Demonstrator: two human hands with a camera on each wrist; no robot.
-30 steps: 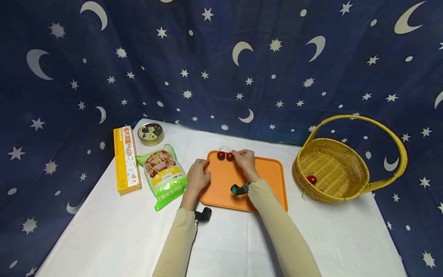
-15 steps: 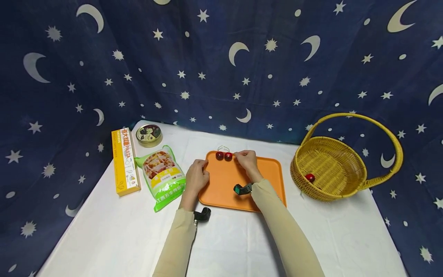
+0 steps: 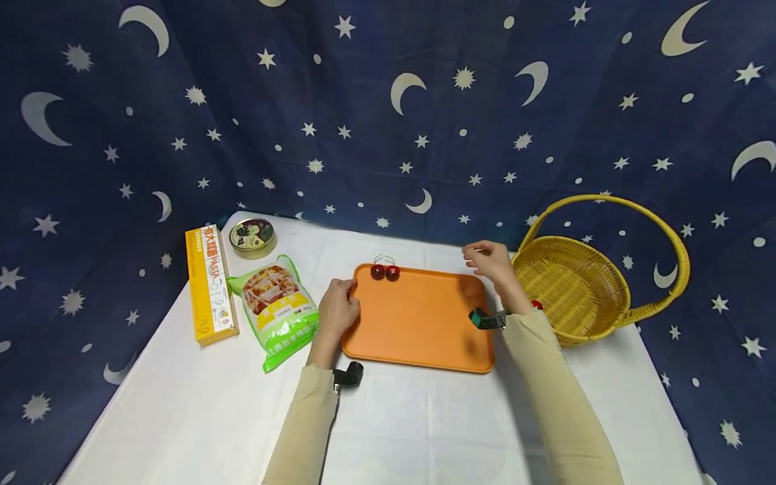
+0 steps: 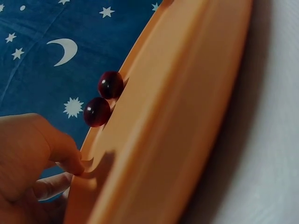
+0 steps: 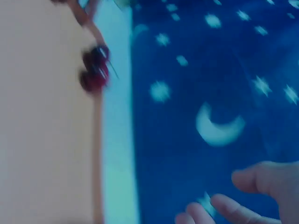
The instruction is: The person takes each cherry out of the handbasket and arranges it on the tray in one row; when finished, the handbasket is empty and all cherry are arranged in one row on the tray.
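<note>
My left hand [image 3: 337,308] holds the left rim of an orange tray [image 3: 424,320], thumb on the rim and other fingers at its outer side, as the left wrist view shows. Two dark red cherries [image 4: 103,100] sit side by side at the tray's far left corner, thin stems pointing away. My right hand [image 3: 490,261] is in the air past the tray's far right corner, left of a yellow wicker basket [image 3: 618,296]. Its fingers are parted with nothing between them. Another cherry [image 3: 536,305] lies in the basket, partly hidden by my right forearm.
Left of the tray lies a green food bag [image 3: 280,310]. Beyond it stand a yellow pasta box [image 3: 211,286] and a round tin [image 3: 252,238]. The basket's tall handle [image 3: 673,242] arches up at the right. A starry blue cloth [image 3: 364,121] hangs behind the white table.
My right hand has left the cherries and swung right toward the basket, its fingers opening out. The left hand keeps its hold on the tray, and the cherries stay at the corner.
</note>
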